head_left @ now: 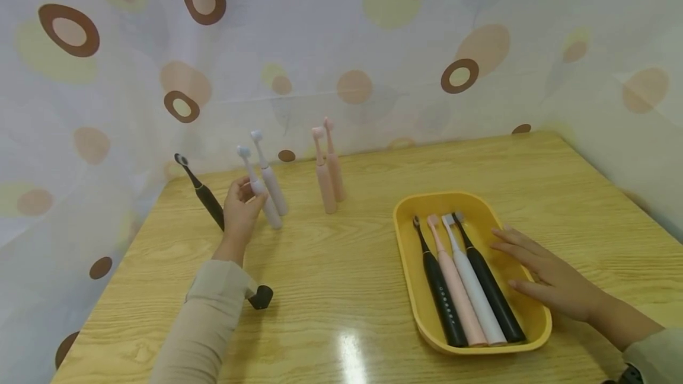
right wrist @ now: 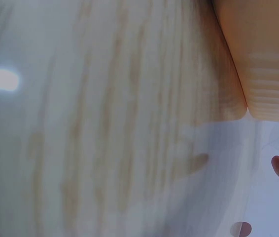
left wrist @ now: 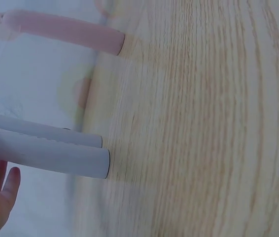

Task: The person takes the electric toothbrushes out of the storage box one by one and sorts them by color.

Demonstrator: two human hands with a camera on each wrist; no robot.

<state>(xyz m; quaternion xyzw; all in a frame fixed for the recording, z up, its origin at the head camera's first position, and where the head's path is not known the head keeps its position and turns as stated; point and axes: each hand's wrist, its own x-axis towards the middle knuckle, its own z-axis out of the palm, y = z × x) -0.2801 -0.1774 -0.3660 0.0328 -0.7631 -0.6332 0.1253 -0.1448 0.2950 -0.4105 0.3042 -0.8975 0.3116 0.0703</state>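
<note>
Two white electric toothbrushes stand upright side by side at the back left of the table. My left hand [head_left: 241, 212] pinches the handle of the nearer white toothbrush [head_left: 271, 211], thumb in front and fingers behind. In the left wrist view the base of that white toothbrush [left wrist: 80, 159] is down at the tabletop, with the farther white toothbrush [left wrist: 87, 137] right behind it. Just left of this hand a black toothbrush [head_left: 205, 194] stands, its lower part hidden. My right hand [head_left: 555, 280], fingers spread, is at the right rim of a yellow tray [head_left: 402, 242].
Inside the tray lie a black toothbrush [head_left: 443, 295], a pink one [head_left: 460, 292], a white one [head_left: 477, 289] and another black one [head_left: 493, 289], side by side. Two pink toothbrushes [head_left: 326, 185] stand near the table's back edge. A patterned curtain [head_left: 320, 34] hangs behind.
</note>
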